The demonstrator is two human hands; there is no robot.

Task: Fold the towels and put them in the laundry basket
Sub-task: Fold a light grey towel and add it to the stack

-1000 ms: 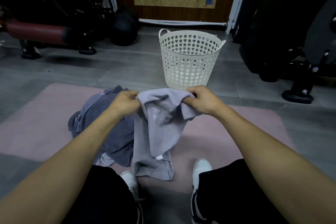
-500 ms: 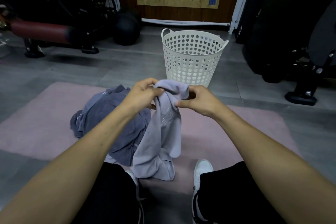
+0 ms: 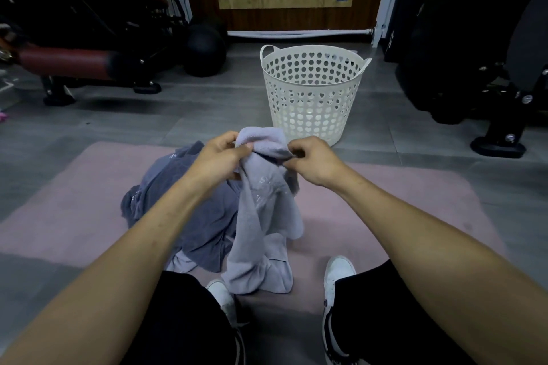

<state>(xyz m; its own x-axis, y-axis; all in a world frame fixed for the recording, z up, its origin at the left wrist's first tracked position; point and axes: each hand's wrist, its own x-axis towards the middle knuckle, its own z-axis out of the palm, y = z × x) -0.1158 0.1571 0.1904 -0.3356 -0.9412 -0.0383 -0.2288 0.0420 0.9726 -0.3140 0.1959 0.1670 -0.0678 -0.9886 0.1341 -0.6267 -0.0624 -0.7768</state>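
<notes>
A light lilac towel [image 3: 264, 216] hangs bunched between my two hands, its lower end resting on the pink mat by my shoes. My left hand [image 3: 218, 158] grips its top edge on the left. My right hand [image 3: 311, 158] pinches the same edge on the right, a short gap from the left hand. A darker blue-grey towel [image 3: 184, 204] lies crumpled on the mat under my left forearm. The white laundry basket [image 3: 311, 95], with heart-shaped holes, stands upright on the grey floor just beyond my hands.
A pink mat [image 3: 400, 201] covers the floor under the towels and my feet. A dark red gym machine [image 3: 74, 38] and a black ball [image 3: 204, 47] stand at the back left. Black equipment [image 3: 474, 68] stands at the right.
My hands came together from about a towel-width apart, so the lilac towel went from spread to bunched and hanging. They have since drawn slightly apart again.
</notes>
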